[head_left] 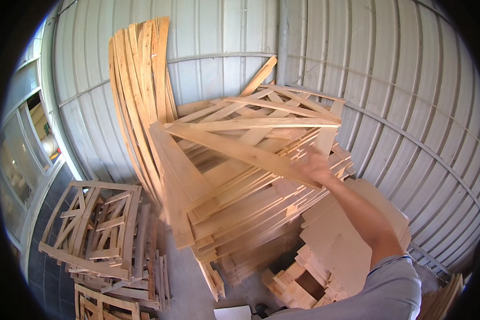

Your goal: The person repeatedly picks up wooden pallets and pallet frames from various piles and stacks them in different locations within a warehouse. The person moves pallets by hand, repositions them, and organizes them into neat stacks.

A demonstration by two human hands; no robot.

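Note:
My right hand (314,166) reaches forward and grips the near end of a long pale wooden plank (240,149), which lies slanted across the top of a tall heap of wooden slats (240,208). My right arm in a grey sleeve comes in from the lower right. More planks and a triangular wooden frame (282,109) lie crossed on top of the heap just beyond the hand. My left hand is out of view.
A bundle of long boards (141,90) leans upright against the corrugated metal wall (400,80). Stacked wooden frames (98,229) sit on the floor at the lower left. Flat board offcuts (336,240) are piled at the lower right. Windows (26,144) line the left side.

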